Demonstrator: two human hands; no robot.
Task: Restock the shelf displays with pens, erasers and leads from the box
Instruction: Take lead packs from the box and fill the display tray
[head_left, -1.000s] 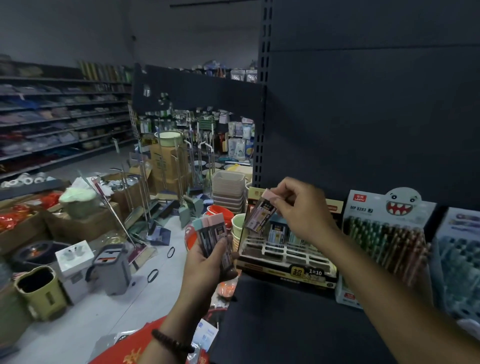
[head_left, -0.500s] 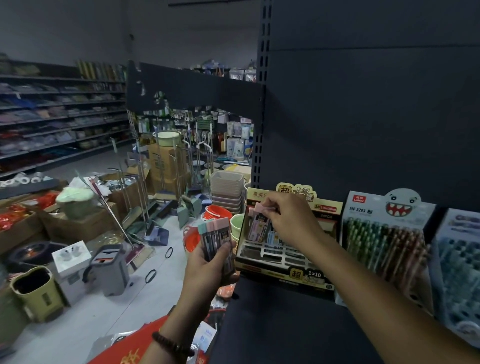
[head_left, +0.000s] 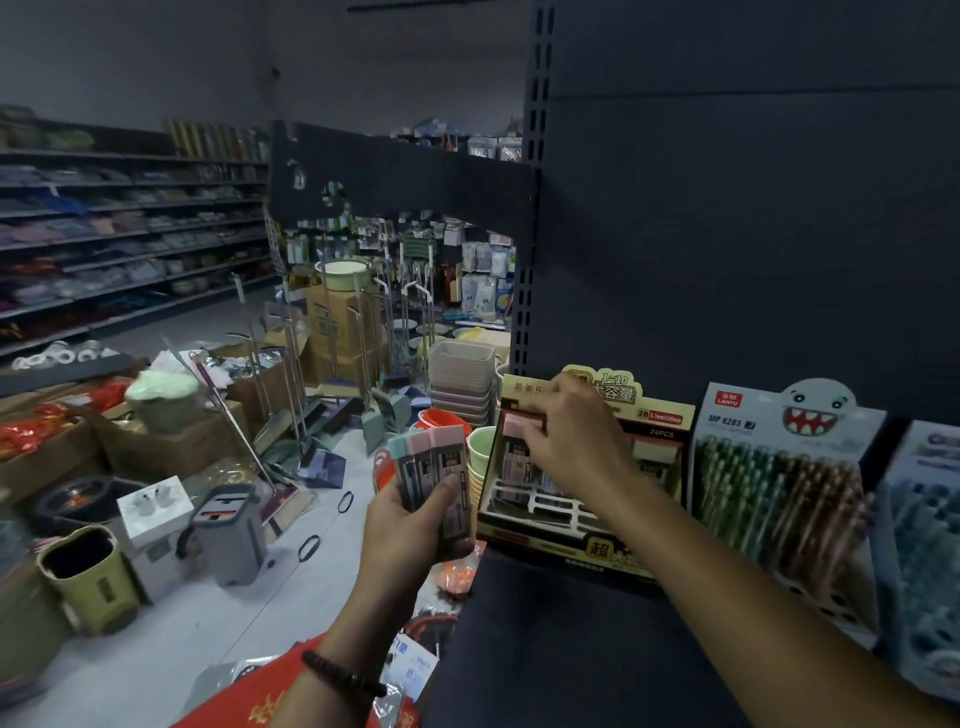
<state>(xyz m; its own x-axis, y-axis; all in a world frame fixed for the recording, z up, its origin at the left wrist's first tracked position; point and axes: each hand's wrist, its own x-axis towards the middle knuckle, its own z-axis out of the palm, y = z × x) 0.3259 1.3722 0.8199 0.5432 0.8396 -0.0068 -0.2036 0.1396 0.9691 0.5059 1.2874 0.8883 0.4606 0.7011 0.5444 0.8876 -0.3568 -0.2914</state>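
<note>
My left hand (head_left: 410, 525) grips a fanned stack of lead cases (head_left: 431, 467) with pink and teal caps, held just left of the shelf's end. My right hand (head_left: 571, 441) pinches one pink-capped lead case (head_left: 517, 447) upright inside the back-left slot of the lead display box (head_left: 587, 525), which stands on the dark shelf (head_left: 571, 639). The box has a white grid of slots, mostly bare at the front, and a few cases standing at the back behind my fingers.
Right of the lead box stand a monster-face pen display (head_left: 784, 467) and a blue display (head_left: 924, 525). The shelf's dark back panel (head_left: 727, 234) rises behind. Left of the shelf, the floor holds mop buckets (head_left: 226, 535), stacked basins (head_left: 460, 379), cartons and brooms.
My right hand carried the single lead case from above the display down into its back-left slot. My left hand kept its stack nearly still.
</note>
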